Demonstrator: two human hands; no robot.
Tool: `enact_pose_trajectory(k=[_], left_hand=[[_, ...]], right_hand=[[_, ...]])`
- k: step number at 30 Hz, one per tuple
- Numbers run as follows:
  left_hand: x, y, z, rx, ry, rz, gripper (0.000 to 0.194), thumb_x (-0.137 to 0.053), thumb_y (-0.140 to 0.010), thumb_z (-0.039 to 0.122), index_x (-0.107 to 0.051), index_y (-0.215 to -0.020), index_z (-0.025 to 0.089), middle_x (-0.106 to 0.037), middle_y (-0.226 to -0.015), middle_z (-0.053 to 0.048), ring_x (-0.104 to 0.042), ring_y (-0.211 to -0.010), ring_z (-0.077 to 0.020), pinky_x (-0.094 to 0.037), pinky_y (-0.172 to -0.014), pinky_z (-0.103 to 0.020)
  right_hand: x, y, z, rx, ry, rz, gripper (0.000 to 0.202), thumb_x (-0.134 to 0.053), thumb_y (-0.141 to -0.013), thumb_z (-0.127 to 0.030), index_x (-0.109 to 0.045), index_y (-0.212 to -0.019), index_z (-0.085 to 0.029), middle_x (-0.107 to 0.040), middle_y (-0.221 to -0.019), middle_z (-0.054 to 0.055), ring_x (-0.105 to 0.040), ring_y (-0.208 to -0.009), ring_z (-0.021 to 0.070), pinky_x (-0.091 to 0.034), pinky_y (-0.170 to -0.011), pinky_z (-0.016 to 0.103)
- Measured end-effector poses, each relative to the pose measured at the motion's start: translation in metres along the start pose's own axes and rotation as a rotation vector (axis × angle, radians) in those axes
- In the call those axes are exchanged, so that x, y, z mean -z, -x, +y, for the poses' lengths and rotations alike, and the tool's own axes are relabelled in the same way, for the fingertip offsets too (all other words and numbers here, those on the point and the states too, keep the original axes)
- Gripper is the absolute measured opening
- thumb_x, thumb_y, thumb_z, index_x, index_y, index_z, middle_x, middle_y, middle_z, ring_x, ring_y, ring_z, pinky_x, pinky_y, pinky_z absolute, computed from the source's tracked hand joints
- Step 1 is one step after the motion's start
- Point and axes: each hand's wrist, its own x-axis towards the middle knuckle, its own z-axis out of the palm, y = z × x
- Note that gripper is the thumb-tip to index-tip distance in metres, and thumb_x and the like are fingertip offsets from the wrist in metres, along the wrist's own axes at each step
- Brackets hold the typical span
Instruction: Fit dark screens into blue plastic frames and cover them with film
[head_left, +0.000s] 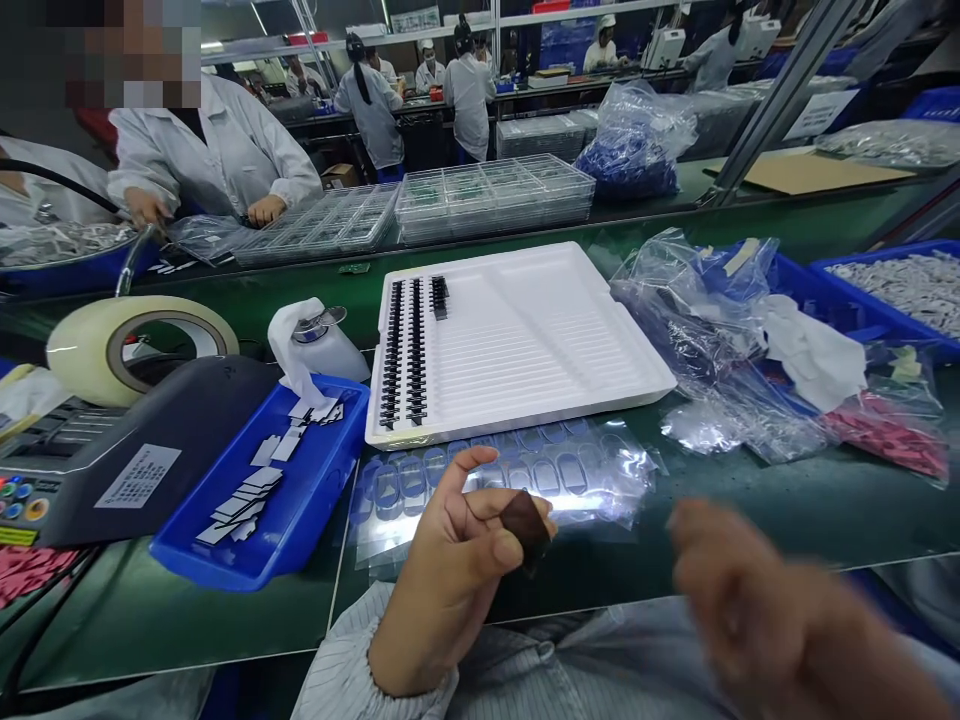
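Between the thumb and fingers of my left hand (457,560) is a small dark, flat, squarish piece (526,528), held tilted above the green bench. Motion smears my right hand (757,600) at the lower right, apart from the left, and its fingers cannot be made out. Just beyond my left hand lies a clear plastic sheet (600,500) with rows of rounded oblong outlines. A white ridged tray (525,340) sits behind the sheet. Small black parts (415,350) stand in two full rows and one short row at the tray's left side.
Left of the tray is a blue bin (262,560) with white pieces, near a white dispenser bottle (330,350) and a tape roll (67,350). Plastic bags (720,380) and a blue bin of white parts (900,280) are at right. A co-worker (217,150) works across the bench.
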Motion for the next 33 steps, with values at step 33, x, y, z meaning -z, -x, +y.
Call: enact_pose_trajectory(k=[33], left_hand=[[-0.026,0.006,0.025,-0.113,-0.263,0.134,0.062,-0.081,-0.061,0.014,-0.038,-0.105,0.022,-0.070,-0.073,0.005,-0.064,-0.067,-0.0096,-0.047,-0.064,-0.022]], right_hand=[[-0.020,-0.066,-0.087,0.810,0.326,-0.381,0.034,-0.055,-0.089,-0.011,-0.046,-0.121,-0.012,-0.065,-0.095,0.005,-0.052,-0.096,0.0174,-0.033,-0.087,0.038]])
